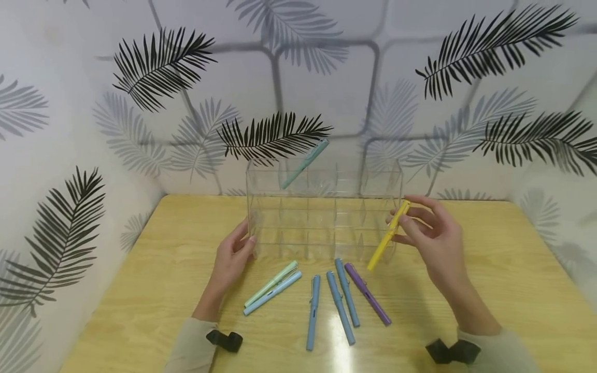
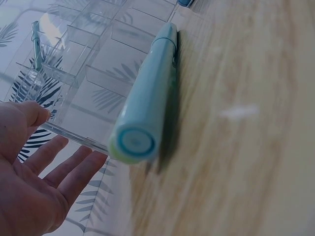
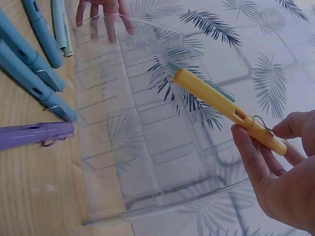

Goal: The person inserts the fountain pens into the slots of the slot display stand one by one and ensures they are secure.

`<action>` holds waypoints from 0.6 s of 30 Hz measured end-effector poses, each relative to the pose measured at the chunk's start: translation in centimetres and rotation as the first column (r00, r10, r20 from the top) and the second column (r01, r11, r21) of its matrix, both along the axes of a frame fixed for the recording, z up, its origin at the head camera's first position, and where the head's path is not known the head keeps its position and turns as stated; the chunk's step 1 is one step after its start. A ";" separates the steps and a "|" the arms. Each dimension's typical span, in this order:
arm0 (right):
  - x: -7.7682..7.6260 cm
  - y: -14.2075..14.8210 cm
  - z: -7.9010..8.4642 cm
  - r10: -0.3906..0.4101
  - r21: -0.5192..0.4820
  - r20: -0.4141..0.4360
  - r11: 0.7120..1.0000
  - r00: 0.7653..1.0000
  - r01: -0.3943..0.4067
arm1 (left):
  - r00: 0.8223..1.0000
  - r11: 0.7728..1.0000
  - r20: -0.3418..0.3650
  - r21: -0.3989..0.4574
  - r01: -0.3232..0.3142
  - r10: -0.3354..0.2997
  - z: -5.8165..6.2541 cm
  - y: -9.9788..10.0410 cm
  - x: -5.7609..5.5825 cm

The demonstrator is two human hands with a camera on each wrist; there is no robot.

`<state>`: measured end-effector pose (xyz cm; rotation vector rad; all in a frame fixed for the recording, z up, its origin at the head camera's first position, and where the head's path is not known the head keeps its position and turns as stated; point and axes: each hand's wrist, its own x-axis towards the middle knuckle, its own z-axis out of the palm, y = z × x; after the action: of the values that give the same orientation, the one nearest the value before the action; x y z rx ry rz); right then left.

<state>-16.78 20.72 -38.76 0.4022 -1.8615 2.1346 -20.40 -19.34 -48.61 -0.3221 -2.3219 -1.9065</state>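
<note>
A clear acrylic organizer (image 1: pixel 322 194) with several compartments stands upright at the back of the table. My left hand (image 1: pixel 231 261) rests against its left side, thumb near the front edge, the other fingers stretched along the side panel in the left wrist view. My right hand (image 1: pixel 440 243) pinches a yellow pen (image 1: pixel 381 248) near its clip end, between thumb and fingers. The pen slants, its lower end pointing down toward the table, in front of the organizer's right side. A teal pen (image 1: pixel 305 163) leans in a top-row compartment, its upper end sticking out.
On the wooden table (image 1: pixel 154 290) before the organizer lie a light green pen (image 1: pixel 270 284), a light blue pen (image 1: pixel 272 293), several blue pens (image 1: pixel 313 313) and a purple pen (image 1: pixel 368 294). A leaf-patterned wall covering (image 1: pixel 322 93) stands behind and beside the table.
</note>
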 end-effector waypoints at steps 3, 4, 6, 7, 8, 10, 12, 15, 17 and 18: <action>-0.8 -0.1 0.3 0.015 -0.007 -0.009 1.000 1.000 -0.015 | 1.000 1.000 0.009 -0.001 -0.006 0.006 -0.2 0.0 0.1; -1.0 -0.2 0.4 0.018 -0.015 -0.010 1.000 1.000 -0.019 | 1.000 1.000 0.012 0.001 -0.007 0.007 -0.3 0.0 0.2; -1.5 -0.4 0.7 0.016 -0.025 -0.012 1.000 1.000 -0.016 | 1.000 1.000 0.015 0.005 -0.012 0.012 -0.4 0.0 0.2; -1.7 -0.5 0.9 0.014 -0.033 -0.015 0.999 1.000 -0.014 | 1.000 1.000 0.016 0.008 -0.013 0.013 -0.3 0.0 0.2; -1.9 -0.7 1.0 0.011 -0.036 -0.022 0.999 1.000 -0.011 | 1.000 1.000 0.017 0.009 -0.014 0.013 -0.3 0.0 0.2; -2.3 -1.0 1.5 0.000 -0.045 -0.029 0.999 1.000 -0.001 | 1.000 1.000 0.021 0.003 -0.016 0.016 -0.2 0.1 0.2; -2.7 -1.2 2.1 -0.011 -0.053 -0.040 0.999 0.999 0.009 | 1.000 1.000 0.025 0.002 -0.019 0.019 -0.1 0.2 0.2; -3.3 -1.7 3.1 -0.029 -0.079 -0.053 0.997 0.998 0.024 | 0.999 1.000 0.027 -0.004 -0.020 0.020 0.0 0.2 0.2; -3.9 -2.0 3.8 -0.039 -0.102 -0.064 0.994 0.997 0.032 | 0.999 1.000 0.027 0.001 -0.019 0.019 0.0 0.3 0.2; -4.2 -2.2 4.1 -0.047 -0.112 -0.069 0.993 0.997 0.039 | 1.000 1.000 0.026 0.004 -0.017 0.016 0.0 0.3 0.2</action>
<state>-20.98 18.52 -34.62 0.4048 -1.6900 2.1535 -20.18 -19.05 -48.59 -0.2786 -2.3289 -1.9193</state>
